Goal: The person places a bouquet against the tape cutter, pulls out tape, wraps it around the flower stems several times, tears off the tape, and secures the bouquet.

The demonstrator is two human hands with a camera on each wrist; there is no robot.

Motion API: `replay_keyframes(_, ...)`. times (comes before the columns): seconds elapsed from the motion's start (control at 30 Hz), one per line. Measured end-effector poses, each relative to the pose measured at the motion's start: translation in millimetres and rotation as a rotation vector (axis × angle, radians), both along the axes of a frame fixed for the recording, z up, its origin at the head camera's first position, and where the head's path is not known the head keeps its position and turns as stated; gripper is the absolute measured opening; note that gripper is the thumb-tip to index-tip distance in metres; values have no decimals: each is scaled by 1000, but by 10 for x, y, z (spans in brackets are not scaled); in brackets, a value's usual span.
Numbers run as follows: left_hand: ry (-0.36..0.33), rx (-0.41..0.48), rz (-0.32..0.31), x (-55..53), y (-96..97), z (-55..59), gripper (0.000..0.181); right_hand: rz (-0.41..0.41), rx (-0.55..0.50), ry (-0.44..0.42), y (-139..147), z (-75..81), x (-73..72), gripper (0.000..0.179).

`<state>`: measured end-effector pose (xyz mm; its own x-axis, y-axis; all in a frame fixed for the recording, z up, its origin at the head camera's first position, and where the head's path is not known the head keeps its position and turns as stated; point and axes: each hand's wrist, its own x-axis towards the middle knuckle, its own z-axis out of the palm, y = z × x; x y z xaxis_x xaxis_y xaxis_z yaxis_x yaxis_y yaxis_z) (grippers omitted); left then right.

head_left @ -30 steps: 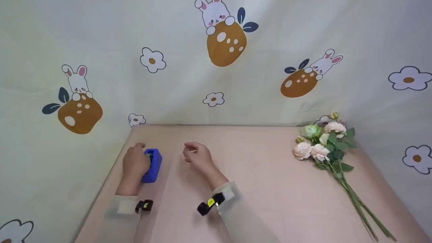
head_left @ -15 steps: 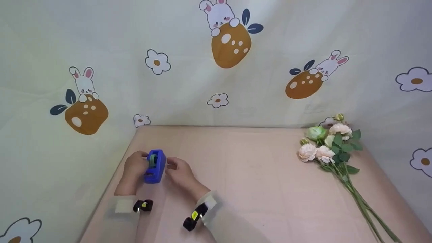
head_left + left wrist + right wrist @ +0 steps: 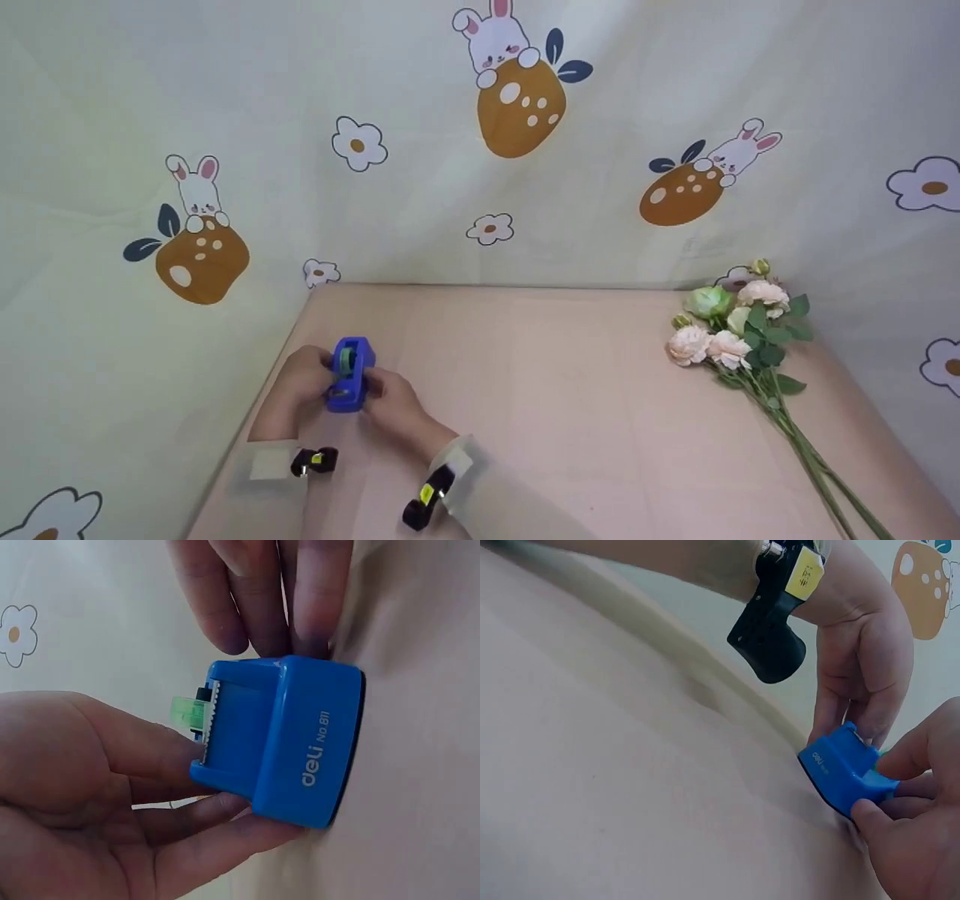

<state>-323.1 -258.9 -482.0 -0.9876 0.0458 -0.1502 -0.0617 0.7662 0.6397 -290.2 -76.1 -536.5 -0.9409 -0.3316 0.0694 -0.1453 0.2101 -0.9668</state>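
A blue tape dispenser (image 3: 347,396) with a green tape roll (image 3: 346,361) sits on the left side of the table. Its front, marked "deli", and its toothed cutter face the camera in the left wrist view. My left hand (image 3: 300,375) holds the dispenser's left side, thumb near the green tape (image 3: 187,712) and fingers along the side. From the right, my right hand (image 3: 397,405) holds the other side; the right wrist view shows its thumb low on the dispenser (image 3: 844,769) and fingers around the edge. Both hands' contact is partly hidden.
A bunch of pale pink and green flowers (image 3: 727,349) with long stems lies at the table's right. Patterned fabric (image 3: 420,187) hangs behind and beside the table (image 3: 562,420). Each sleeve carries a black wrist camera (image 3: 429,496).
My right hand has come left and nearer to the dispenser, now holding its right side. My left hand has shifted lower around it. The dispenser has turned slightly, and the head view has shifted.
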Motion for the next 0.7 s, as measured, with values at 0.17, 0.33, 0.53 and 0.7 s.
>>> replay_keyframes(0.17, 35, 19, -20, 3, -28, 22, 46, -43, -47, 1, 32, -56, 34, 53)
replay_keyframes(0.33, 58, 77, -10, -17, 109, 105, 45, -114, -98, 17, 160, 5, 16, 48)
replay_keyframes(0.53, 60, 162, -16, -9, 386, 253, 45, -208, -114, 43, 405, 162, -12, 43)
replay_keyframes(0.7, 52, 253, -8, -51, 702, 374, 48, -226, -32, 123, 750, 305, -114, 46)
